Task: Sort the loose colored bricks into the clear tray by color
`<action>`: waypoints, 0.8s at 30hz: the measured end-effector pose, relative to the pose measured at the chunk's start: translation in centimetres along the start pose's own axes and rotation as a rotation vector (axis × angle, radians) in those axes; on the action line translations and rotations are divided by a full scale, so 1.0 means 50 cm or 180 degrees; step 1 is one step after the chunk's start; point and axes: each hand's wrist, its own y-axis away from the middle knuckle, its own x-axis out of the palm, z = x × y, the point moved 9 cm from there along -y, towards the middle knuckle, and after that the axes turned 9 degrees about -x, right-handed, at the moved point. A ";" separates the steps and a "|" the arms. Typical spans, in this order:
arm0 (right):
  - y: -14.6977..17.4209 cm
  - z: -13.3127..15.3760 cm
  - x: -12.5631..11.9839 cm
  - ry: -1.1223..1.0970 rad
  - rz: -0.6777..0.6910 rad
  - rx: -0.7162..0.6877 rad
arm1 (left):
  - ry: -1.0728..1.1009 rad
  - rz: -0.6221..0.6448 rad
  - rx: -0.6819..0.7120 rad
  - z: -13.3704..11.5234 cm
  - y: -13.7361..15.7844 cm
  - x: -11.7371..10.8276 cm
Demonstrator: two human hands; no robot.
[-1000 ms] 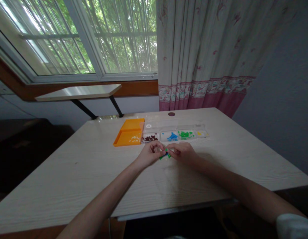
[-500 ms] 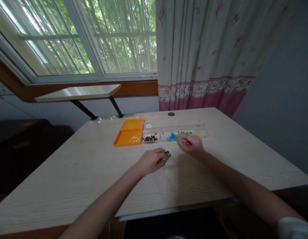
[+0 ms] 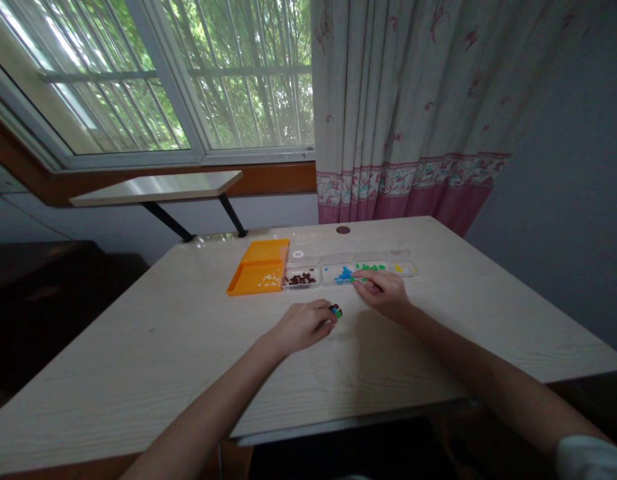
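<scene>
My left hand (image 3: 303, 325) is closed around a small cluster of building blocks (image 3: 335, 311) in brown, blue and green, just above the near side of the table. The thumb and fingers partly cover it. My right hand (image 3: 383, 292) pinches what looks like a small green block (image 3: 353, 279) at its fingertips. It hovers over clear trays, between the blue blocks (image 3: 343, 275) and the green blocks (image 3: 371, 267). Brown blocks (image 3: 301, 279) lie in another clear compartment further left, and yellow blocks (image 3: 399, 268) are at the right end.
An open orange case (image 3: 258, 252) with white pieces (image 3: 271, 280) adjoins the clear trays on the left. All stand on a pale wooden table (image 3: 188, 347). A raised shelf (image 3: 163, 185) is at the back left, below the window. A curtain (image 3: 378, 120) hangs behind the table.
Almost nothing differs. Both hands keep their places and their grips, and the trays have not moved.
</scene>
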 end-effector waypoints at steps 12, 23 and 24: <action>0.002 -0.054 0.010 0.0251 0.0622 0.0132 | -0.0047 0.0000 0.0016 0.001 0.001 0.000; 0.062 -0.232 0.019 0.0983 0.2069 0.1163 | 0.0117 0.0034 -0.0029 0.005 0.001 0.000; 0.063 -0.235 0.018 0.1005 0.2089 0.1178 | 0.0187 0.0026 -0.0030 0.005 0.001 -0.001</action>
